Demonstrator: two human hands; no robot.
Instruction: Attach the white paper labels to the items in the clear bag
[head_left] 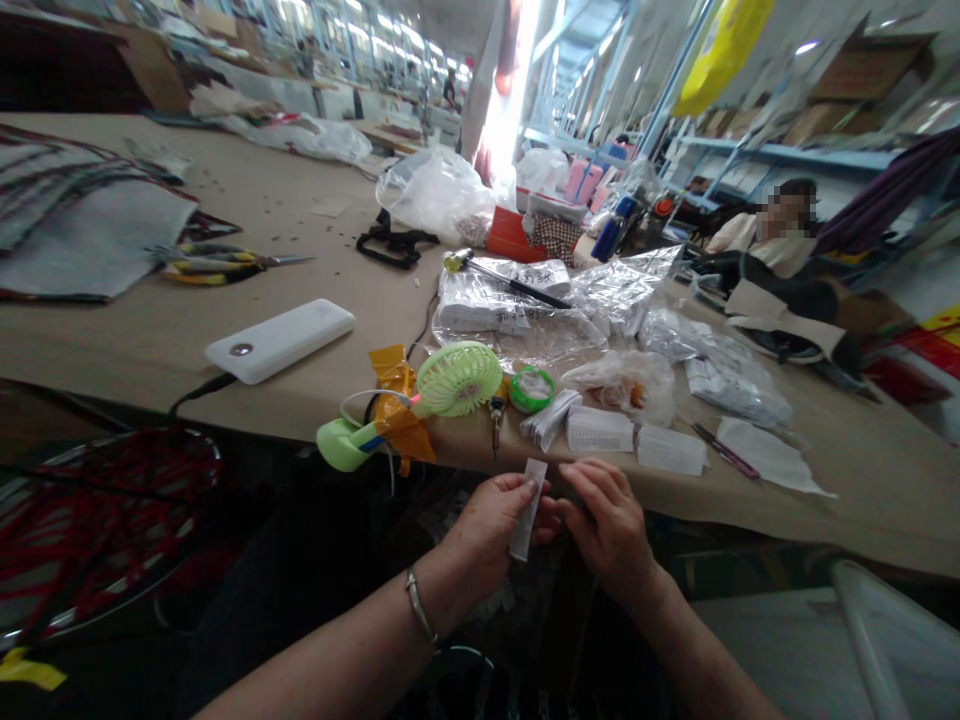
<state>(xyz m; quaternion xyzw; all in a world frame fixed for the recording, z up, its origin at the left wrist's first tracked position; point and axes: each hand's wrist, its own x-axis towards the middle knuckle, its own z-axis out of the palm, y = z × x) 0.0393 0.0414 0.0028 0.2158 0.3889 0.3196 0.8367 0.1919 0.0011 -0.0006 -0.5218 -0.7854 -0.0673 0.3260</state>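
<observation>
My left hand [495, 520] is closed on a narrow white label strip [529, 508], pinched under the thumb just in front of the table edge. Close beside it, my right hand [609, 515] has its fingers bent loosely and apart, with nothing visible in them. On the edge beyond the hands stand stacks of white printed labels [600, 430]. To their left are a round green tub [531, 389] with pale contents and a small tool with a metal tip [496, 425]. A light green handheld fan [459, 380] is fixed at the edge with brown tape [405, 425].
A white power bank [281, 340] with a cable lies on the left, with yellow-handled pliers [217, 265] behind it. Plastic-wrapped label bundles [502, 295] fill the middle. Tweezers [726, 452] lie right. Another person [780, 235] sits at the far right. A basin of red strips [105, 520] stands lower left.
</observation>
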